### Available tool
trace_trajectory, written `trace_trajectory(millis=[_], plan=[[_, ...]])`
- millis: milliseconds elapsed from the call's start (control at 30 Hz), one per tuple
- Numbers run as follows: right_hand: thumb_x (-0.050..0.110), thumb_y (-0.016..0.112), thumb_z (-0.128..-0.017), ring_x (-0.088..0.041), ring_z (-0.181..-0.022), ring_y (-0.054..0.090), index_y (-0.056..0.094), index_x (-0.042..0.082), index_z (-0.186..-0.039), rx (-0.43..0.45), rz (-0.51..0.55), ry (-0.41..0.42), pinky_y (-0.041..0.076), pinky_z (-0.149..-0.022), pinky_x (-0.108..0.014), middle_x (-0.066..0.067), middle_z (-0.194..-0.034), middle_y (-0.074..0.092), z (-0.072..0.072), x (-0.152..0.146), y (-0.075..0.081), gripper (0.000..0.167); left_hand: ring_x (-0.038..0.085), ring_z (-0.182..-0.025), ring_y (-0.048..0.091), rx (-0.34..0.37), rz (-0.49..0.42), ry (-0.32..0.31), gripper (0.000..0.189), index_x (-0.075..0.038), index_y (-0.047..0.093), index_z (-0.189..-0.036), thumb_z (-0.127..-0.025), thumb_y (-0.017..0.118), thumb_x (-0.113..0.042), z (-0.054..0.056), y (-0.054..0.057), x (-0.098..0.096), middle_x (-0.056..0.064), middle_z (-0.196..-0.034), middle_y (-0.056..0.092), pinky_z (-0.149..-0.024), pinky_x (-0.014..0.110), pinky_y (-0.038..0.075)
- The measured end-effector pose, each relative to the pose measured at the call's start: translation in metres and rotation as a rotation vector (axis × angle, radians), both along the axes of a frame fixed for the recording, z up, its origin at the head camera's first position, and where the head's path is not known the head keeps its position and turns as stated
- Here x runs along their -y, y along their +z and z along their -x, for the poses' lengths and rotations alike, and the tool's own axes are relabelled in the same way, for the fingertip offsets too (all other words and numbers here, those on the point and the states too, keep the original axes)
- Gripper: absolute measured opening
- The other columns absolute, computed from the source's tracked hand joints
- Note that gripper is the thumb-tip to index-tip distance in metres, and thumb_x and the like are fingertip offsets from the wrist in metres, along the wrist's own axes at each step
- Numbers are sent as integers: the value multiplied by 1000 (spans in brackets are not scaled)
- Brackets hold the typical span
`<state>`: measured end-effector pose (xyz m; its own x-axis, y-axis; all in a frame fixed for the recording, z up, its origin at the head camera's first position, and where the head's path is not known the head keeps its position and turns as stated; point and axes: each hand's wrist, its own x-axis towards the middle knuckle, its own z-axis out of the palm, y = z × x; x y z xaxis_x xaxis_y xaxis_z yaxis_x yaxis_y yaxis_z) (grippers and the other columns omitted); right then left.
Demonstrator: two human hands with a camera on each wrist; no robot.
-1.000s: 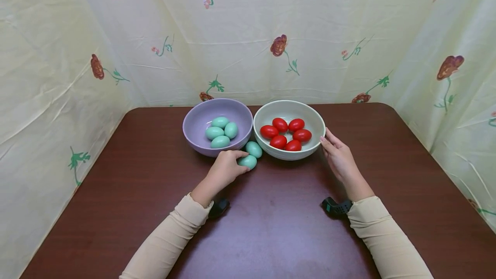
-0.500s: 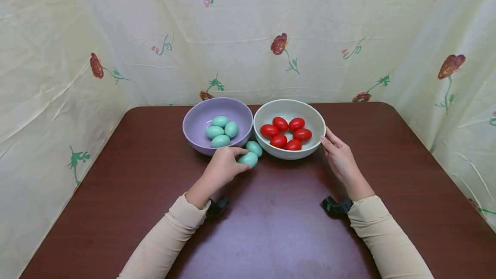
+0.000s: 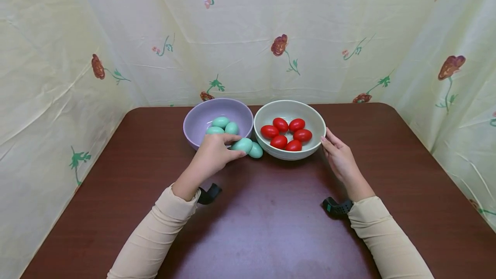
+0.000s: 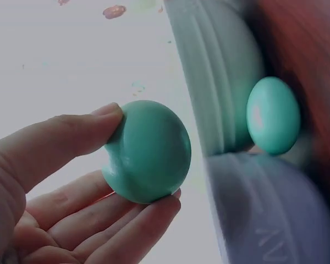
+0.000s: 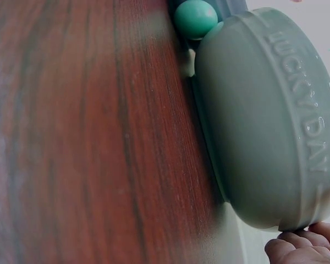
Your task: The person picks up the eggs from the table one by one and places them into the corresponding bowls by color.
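Between thumb and fingers, my left hand pinches a mint-green egg, raised near the front right rim of the purple bowl. Another mint-green egg lies on the table where the two bowls meet, just behind the held one. Three mint-green eggs show inside the purple bowl; my hand covers part of its front. My right hand holds the right side of the pale grey-green bowl, thumb by the rim and fingers against the outer wall. Several red eggs lie in that bowl.
Both bowls stand side by side towards the back of the dark brown wooden table. A flower-patterned cloth hangs behind the table and at its sides. Each wrist wears a black strap.
My left hand has lifted the pinched egg off the table and moved it up and left towards the purple bowl's rim. My right hand stays at the grey-green bowl.
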<state>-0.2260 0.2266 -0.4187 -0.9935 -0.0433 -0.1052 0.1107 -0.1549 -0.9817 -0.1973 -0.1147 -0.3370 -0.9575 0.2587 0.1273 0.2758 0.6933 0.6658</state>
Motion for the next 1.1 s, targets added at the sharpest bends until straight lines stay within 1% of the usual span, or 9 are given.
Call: trace_trajectory(millis=[67,200,333,400,467,667,800,933,1100], plan=[[19,46,-105,-17,-153,11,10,8,-158,2,1,0,15,-122,-32,-6,-167,4,0,0,0,65,23,-100,68,4,5,15,40,-9,75,-117,-80,81,-24,2,4,3,6,-108,77,-87,36,55],[18,46,-105,-17,-153,11,10,8,-158,3,6,-3,14,-122,-33,-6,-167,4,-1,0,0,65,26,-109,65,13,8,52,42,-9,74,-119,-80,80,-25,8,10,8,8,-112,76,-90,38,54],[19,47,-105,-16,-153,11,10,7,-158,-4,10,-4,14,-122,-32,-5,-167,3,-1,-1,-1,65,25,-108,65,5,-6,88,43,-8,74,-119,-79,81,-24,14,16,13,10,-114,75,-86,36,54],[19,47,-105,-16,-153,11,10,7,-158,-3,8,-1,14,-122,-32,-5,-167,4,0,-1,-2,65,25,-104,66,0,-19,99,42,-8,74,-118,-79,82,-23,17,16,16,9,-114,75,-83,35,53],[19,47,-105,-16,-153,12,10,7,-158,-1,1,2,15,-122,-32,-5,-167,4,0,-1,-3,65,24,-103,67,5,-36,112,42,-8,74,-118,-79,82,-22,21,14,20,8,-113,75,-83,35,54],[17,46,-105,-16,-153,11,10,7,-158,-5,17,-1,15,-122,-31,-5,-168,4,0,0,-4,65,25,-109,68,17,-45,156,43,-7,73,-119,-80,81,-24,32,8,31,10,-115,74,-90,39,54],[16,46,-105,-16,-154,11,10,6,-158,-12,31,-6,15,-122,-29,-5,-168,3,1,0,-4,64,26,-107,67,46,-82,200,43,-8,73,-120,-81,81,-26,45,4,39,11,-114,75,-88,38,54],[17,46,-105,-16,-153,11,10,6,-158,-13,32,-10,16,-122,-28,-6,-167,4,2,1,-4,65,27,-110,64,87,-126,252,43,-8,73,-120,-82,81,-27,59,0,48,12,-117,74,-90,39,52],[17,46,-105,-15,-153,11,10,7,-158,-13,25,-5,16,-122,-28,-6,-167,3,2,1,-4,64,30,-115,60,123,-121,301,46,-6,71,-122,-83,79,-28,73,-5,56,14,-126,69,-91,41,51]])
